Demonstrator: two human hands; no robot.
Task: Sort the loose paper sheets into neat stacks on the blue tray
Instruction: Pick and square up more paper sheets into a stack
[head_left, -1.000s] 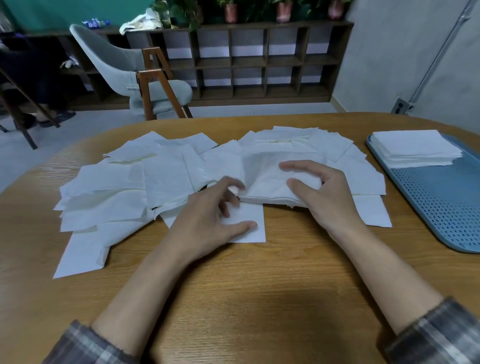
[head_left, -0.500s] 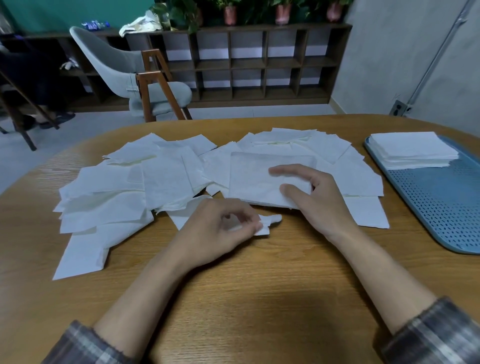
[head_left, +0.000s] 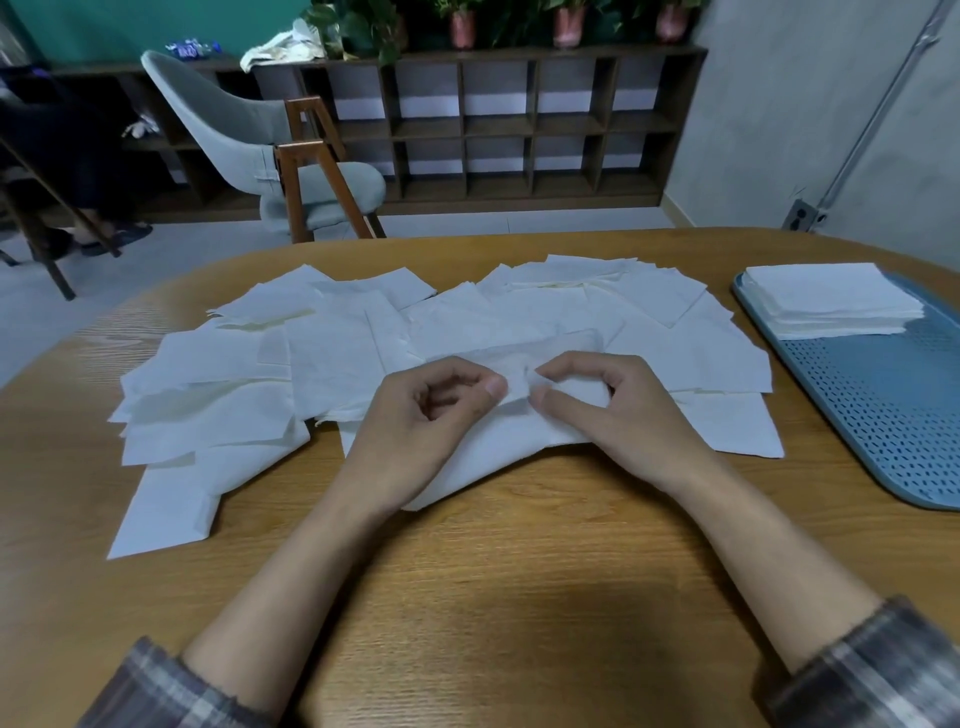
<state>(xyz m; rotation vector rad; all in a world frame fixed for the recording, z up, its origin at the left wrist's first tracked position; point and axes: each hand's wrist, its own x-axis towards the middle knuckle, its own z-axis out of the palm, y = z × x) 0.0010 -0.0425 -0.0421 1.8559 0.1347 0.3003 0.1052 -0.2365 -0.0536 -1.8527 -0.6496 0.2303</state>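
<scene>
Thin, white, soft-looking loose paper sheets (head_left: 332, 358), roughly square, some faintly creased, fanned in overlapping layers across the middle of the wooden table (head_left: 493, 597). Mostly flat, corners askew, no two lined up; right end of the spread just short of the blue tray (head_left: 883, 415).

At the front centre of the heap, the nearest sheet (head_left: 498, 457): wrinkled, raised into a small ridge where pinched.

Left hand (head_left: 431, 415) curled, thumb and forefinger closed on that raised fold. Right hand (head_left: 618, 415) likewise, thumb and forefinger nipping the same fold just beside the left thumb tip, other fingers bent. Both wrists low over the paper.

Off to the right, the tray perforated, flat on the table, well apart from the hands. At its far end a squared stack (head_left: 831, 299) of the same white sheets, edges nearly flush.

Beyond the table, a grey chair (head_left: 249, 130) on wooden legs and a dark cubby shelf (head_left: 498, 119) against the wall.
</scene>
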